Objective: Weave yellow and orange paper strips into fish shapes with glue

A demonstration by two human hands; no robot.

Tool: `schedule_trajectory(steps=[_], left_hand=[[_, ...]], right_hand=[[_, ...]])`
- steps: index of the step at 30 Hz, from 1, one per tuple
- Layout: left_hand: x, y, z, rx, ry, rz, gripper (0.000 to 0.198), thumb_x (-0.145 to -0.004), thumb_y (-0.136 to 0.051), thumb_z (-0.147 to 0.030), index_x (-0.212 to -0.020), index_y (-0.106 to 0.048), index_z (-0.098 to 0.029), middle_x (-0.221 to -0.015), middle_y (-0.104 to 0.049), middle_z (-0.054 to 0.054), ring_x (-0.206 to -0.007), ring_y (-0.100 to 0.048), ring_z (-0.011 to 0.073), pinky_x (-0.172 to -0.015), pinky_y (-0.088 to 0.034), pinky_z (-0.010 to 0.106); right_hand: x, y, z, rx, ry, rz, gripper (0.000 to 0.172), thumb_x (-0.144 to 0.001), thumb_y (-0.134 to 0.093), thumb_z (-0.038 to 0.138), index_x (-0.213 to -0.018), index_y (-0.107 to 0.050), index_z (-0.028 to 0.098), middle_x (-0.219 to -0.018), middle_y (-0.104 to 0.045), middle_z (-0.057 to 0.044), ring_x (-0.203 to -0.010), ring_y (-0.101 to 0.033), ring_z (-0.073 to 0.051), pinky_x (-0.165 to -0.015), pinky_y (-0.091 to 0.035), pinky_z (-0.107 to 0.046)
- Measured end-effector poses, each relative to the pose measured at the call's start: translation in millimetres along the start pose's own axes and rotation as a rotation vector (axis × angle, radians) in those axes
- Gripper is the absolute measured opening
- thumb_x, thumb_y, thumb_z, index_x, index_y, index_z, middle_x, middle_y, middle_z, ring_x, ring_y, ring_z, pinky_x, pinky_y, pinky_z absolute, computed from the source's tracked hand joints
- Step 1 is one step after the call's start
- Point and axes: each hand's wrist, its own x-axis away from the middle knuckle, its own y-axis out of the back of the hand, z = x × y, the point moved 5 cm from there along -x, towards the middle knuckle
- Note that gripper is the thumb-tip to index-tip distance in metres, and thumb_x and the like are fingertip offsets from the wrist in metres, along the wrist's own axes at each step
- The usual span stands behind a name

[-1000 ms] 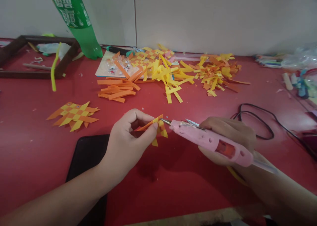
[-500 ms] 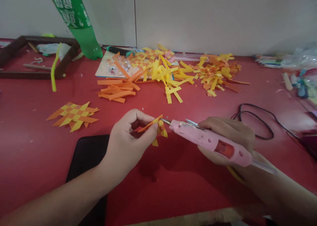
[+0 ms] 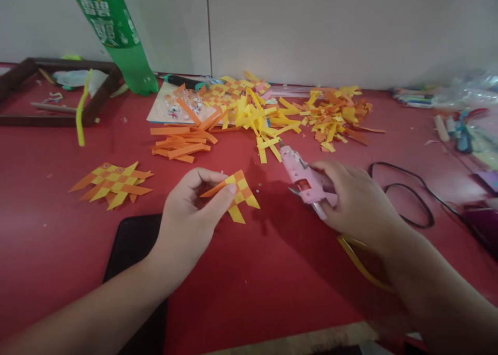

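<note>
- L hand (image 3: 190, 209): lower fingers hidden behind thumb + palm; pads on far side of woven piece (image 3: 243, 191) n/v.
- R hand (image 3: 356, 199): most fingertips hidden; grip on handle of pink glue gun (image 3: 295, 171) only ptly seen.
- Metal pt (image 3: 293, 191) below gun + yellow loop (image 3: 356, 254) under R wrist: can't tell if same tool.
- Green bottle (image 3: 124, 49) cut off at top; black slab (image 3: 134, 241), phone-like, ptly under L forearm.
- Clear plastic (image 3: 462, 93) at R edge blurry, contents unclear.
- Surf: red table (image 3: 241, 313), pale wall (image 3: 311, 33) behind. Back: orange strips (image 3: 182, 142), yellow strips (image 3: 252, 111), mixed scraps (image 3: 338, 113). Dark frame (image 3: 42, 120) far L, black cable (image 3: 412, 199) R.
- 2nd woven piece (image 3: 119, 181) w/ eyes lies L of L hand.
- L fingers: nearly closed, pinching woven piece; thumb on near face, index at upper-L edge. Piece above table, yellow tips free to lower R.
- R fingers: curled round gun's rear; nozzle aims up-L, well apart from held piece.
</note>
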Motion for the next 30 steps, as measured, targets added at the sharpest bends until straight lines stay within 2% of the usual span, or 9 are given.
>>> schedule_trajectory(steps=[3, 6, 9, 13, 15, 17, 19, 24, 30], left_hand=[[-1, -0.2, 5, 0.111, 0.046, -0.018, 0.014, -0.08, -0.077, -0.026, -0.083, -0.064, -0.021, -0.077, -0.063, -0.005, -0.068, -0.057, 0.0066, -0.061, -0.047, 0.013], [-1, -2.5, 6, 0.16, 0.092, -0.005, 0.014, -0.079, -0.077, -0.026, -0.083, -0.065, -0.021, -0.078, -0.063, -0.004, -0.068, -0.057, 0.0069, -0.06, -0.047, 0.013], [0, -3.2, 6, 0.185, 0.116, 0.001, 0.014, -0.079, -0.078, -0.025, -0.082, -0.065, -0.022, -0.078, -0.062, -0.005, -0.066, -0.056, 0.0064, -0.057, -0.046, 0.013], [-1, -2.6, 7, 0.206, 0.133, 0.006, 0.013, -0.08, -0.077, -0.025, -0.081, -0.065, -0.022, -0.076, -0.061, -0.006, -0.065, -0.054, 0.0051, -0.059, -0.046, 0.012], [-1, -2.7, 8, 0.217, 0.138, 0.014, 0.014, -0.079, -0.078, -0.025, -0.082, -0.064, -0.022, -0.077, -0.061, -0.006, -0.066, -0.055, 0.0054, -0.06, -0.047, 0.013], [-1, -2.8, 9, 0.224, 0.137, 0.021, 0.015, -0.079, -0.079, -0.026, -0.082, -0.064, -0.022, -0.079, -0.062, -0.006, -0.068, -0.056, 0.0061, -0.062, -0.048, 0.014], [-1, -2.7, 9, 0.224, 0.128, 0.022, 0.016, -0.078, -0.079, -0.026, -0.083, -0.064, -0.021, -0.08, -0.063, -0.005, -0.07, -0.057, 0.0067, -0.062, -0.048, 0.014], [-1, -2.6, 7, 0.22, 0.102, 0.021, 0.016, -0.078, -0.079, -0.026, -0.082, -0.065, -0.02, -0.079, -0.064, -0.004, -0.071, -0.058, 0.0072, -0.062, -0.047, 0.015], [-1, -4.4, 5, 0.192, 0.105, 0.038, 0.015, -0.078, -0.078, -0.027, -0.081, -0.066, -0.02, -0.079, -0.065, -0.004, -0.07, -0.058, 0.0084, -0.061, -0.047, 0.016]], right_hand=[[-1, -6, -16, 0.026, 0.049, 0.075, 0.038, -0.074, -0.05, 0.017, -0.11, -0.062, 0.014, -0.099, -0.073, -0.016, -0.088, -0.068, -0.035, -0.075, -0.047, -0.045], [1, -5, -30, -0.019, 0.113, 0.075, 0.037, -0.072, -0.049, 0.011, -0.104, -0.065, 0.019, -0.098, -0.072, -0.014, -0.089, -0.066, -0.035, -0.076, -0.045, -0.048], [2, 5, -35, -0.057, 0.106, 0.035, 0.037, -0.072, -0.051, 0.01, -0.103, -0.067, 0.023, -0.103, -0.07, -0.014, -0.094, -0.063, -0.035, -0.079, -0.044, -0.05], [-10, 23, -10, -0.168, 0.09, -0.01, 0.02, -0.084, -0.056, 0.019, -0.098, -0.069, 0.021, -0.101, -0.071, -0.011, -0.096, -0.064, -0.029, -0.083, -0.044, -0.045], [-23, 23, 12, -0.247, 0.149, 0.059, 0.014, -0.09, -0.057, 0.027, -0.092, -0.069, 0.02, -0.092, -0.073, -0.008, -0.086, -0.065, -0.023, -0.078, -0.044, -0.038], [-37, 14, 33, -0.259, 0.244, 0.199, 0.016, -0.093, -0.056, 0.027, -0.089, -0.07, 0.02, -0.086, -0.074, -0.005, -0.084, -0.065, -0.021, -0.078, -0.042, -0.036], [-51, 6, 46, -0.242, 0.295, 0.256, 0.016, -0.093, -0.058, 0.024, -0.088, -0.072, 0.019, -0.086, -0.075, -0.004, -0.082, -0.063, -0.02, -0.078, -0.039, -0.035], [-73, -11, 57, -0.199, 0.299, 0.339, 0.01, -0.087, -0.064, 0.018, -0.083, -0.073, 0.021, -0.083, -0.074, -0.002, -0.084, -0.061, -0.019, -0.081, -0.032, -0.035], [-73, -18, 63, -0.164, 0.286, 0.375, 0.014, -0.086, -0.062, 0.012, -0.077, -0.07, 0.019, -0.081, -0.07, -0.003, -0.083, -0.057, -0.018, -0.078, -0.029, -0.034]])
